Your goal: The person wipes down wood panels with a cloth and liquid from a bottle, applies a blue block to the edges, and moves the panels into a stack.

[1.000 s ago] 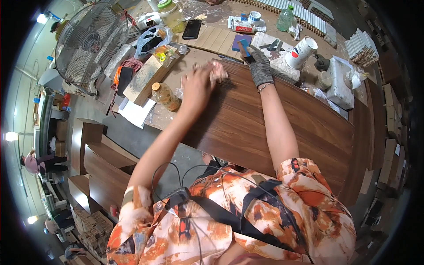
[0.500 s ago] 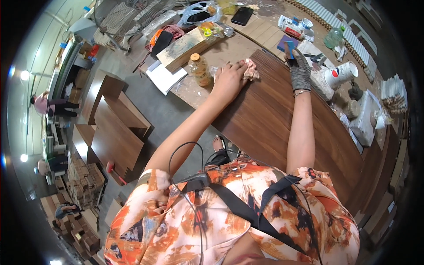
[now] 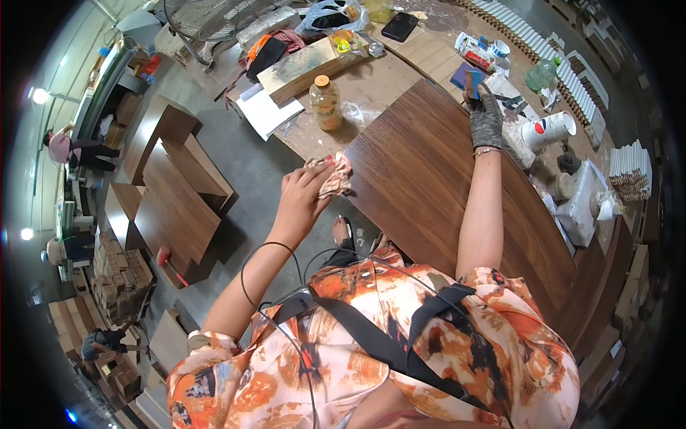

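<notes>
My bare left hand (image 3: 299,200) is closed on a crumpled, pinkish-white patterned cloth (image 3: 337,177). The cloth touches the left edge of a dark brown wood-grain panel (image 3: 418,164) lying on the workbench. In a grey fingerless glove, my right hand (image 3: 486,123) is over the panel's far right side. Its fingers grip a small, flat blue piece (image 3: 472,81), whose exact kind I cannot make out. A clear bottle with an orange cap and yellowish contents (image 3: 326,109) stands just beyond the cloth, off the panel.
Beyond the panel are a wooden block (image 3: 304,70), an open notebook (image 3: 266,111), a black phone (image 3: 399,26) and a tube (image 3: 474,53). A white cup (image 3: 550,131) lies tilted on the right. Brown cabinet pieces (image 3: 175,200) stand on the floor at left; people work farther off.
My left hand has drawn the cloth toward me and leftward, from the panel's far edge beside the bottle to its left edge. My right hand stays nearly in place with the blue piece.
</notes>
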`<state>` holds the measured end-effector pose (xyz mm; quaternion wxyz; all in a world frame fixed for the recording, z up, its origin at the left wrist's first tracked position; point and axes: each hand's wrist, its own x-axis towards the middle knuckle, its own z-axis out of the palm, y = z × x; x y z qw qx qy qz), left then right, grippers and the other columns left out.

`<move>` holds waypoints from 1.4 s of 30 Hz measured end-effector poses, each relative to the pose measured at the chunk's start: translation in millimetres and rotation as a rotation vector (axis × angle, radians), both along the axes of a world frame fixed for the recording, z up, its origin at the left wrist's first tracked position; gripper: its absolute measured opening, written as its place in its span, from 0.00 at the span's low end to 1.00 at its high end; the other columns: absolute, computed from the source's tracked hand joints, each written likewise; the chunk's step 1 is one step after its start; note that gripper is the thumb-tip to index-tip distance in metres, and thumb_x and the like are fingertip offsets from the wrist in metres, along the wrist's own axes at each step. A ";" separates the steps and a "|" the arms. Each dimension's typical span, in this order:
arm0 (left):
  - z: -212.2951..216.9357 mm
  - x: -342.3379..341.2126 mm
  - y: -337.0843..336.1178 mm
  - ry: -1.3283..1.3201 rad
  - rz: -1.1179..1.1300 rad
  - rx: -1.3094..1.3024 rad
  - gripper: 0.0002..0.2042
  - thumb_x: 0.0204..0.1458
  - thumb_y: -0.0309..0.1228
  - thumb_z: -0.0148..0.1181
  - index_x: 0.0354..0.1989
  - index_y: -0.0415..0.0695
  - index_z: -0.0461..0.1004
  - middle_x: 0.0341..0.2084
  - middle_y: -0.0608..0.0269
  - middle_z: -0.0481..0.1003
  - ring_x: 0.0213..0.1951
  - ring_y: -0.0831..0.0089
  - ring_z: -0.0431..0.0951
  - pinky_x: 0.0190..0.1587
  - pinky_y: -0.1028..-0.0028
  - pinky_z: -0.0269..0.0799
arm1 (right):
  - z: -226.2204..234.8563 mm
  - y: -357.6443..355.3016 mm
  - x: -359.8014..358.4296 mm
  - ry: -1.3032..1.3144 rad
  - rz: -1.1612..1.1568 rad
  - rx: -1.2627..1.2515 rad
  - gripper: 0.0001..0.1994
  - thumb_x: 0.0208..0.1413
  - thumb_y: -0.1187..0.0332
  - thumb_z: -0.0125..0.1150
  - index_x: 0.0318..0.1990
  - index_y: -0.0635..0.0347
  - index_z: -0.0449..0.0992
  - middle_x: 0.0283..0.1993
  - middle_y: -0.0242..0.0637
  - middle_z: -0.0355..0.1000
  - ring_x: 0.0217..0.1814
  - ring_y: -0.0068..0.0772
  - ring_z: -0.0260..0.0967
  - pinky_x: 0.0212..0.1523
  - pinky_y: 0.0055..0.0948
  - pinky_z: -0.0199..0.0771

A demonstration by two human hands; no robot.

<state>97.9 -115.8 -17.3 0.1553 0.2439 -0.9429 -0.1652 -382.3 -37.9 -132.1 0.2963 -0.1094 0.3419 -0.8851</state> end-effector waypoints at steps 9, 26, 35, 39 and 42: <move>17.3 18.2 -8.8 0.412 0.224 0.028 0.19 0.49 0.25 0.65 0.53 0.43 0.80 0.47 0.52 0.81 0.46 0.51 0.79 0.52 0.60 0.72 | -21.9 -5.5 -11.8 0.067 0.060 -0.029 0.16 0.60 0.69 0.66 0.54 0.66 0.76 0.49 0.38 0.77 0.49 0.36 0.76 0.55 0.36 0.77; -76.5 53.6 50.6 0.132 0.325 0.112 0.17 0.54 0.32 0.63 0.53 0.47 0.79 0.50 0.60 0.77 0.53 0.58 0.73 0.55 0.61 0.64 | -21.1 -8.6 -22.2 0.023 0.057 0.006 0.19 0.68 0.72 0.55 0.63 0.68 0.69 0.62 0.45 0.72 0.57 0.36 0.75 0.55 0.33 0.80; -68.4 60.5 18.9 0.249 0.357 0.363 0.18 0.52 0.29 0.63 0.53 0.46 0.79 0.44 0.53 0.80 0.46 0.50 0.80 0.49 0.61 0.75 | -46.8 -2.8 -58.8 -0.299 0.205 -0.257 0.20 0.66 0.75 0.57 0.65 0.65 0.69 0.62 0.42 0.73 0.60 0.41 0.72 0.67 0.43 0.70; -63.9 53.0 -2.6 0.227 0.196 0.515 0.42 0.51 0.24 0.62 0.77 0.53 0.52 0.46 0.50 0.81 0.46 0.53 0.82 0.51 0.63 0.75 | -41.8 -10.6 -35.1 -0.125 0.041 -0.177 0.15 0.59 0.75 0.67 0.53 0.59 0.76 0.49 0.41 0.77 0.50 0.44 0.76 0.50 0.44 0.86; -38.3 32.6 -9.4 0.136 0.032 0.533 0.43 0.53 0.26 0.63 0.78 0.55 0.49 0.47 0.53 0.81 0.46 0.52 0.81 0.52 0.62 0.74 | -18.4 3.4 -40.0 -0.403 -0.004 -0.131 0.09 0.57 0.80 0.67 0.44 0.69 0.76 0.45 0.47 0.76 0.47 0.50 0.76 0.48 0.52 0.88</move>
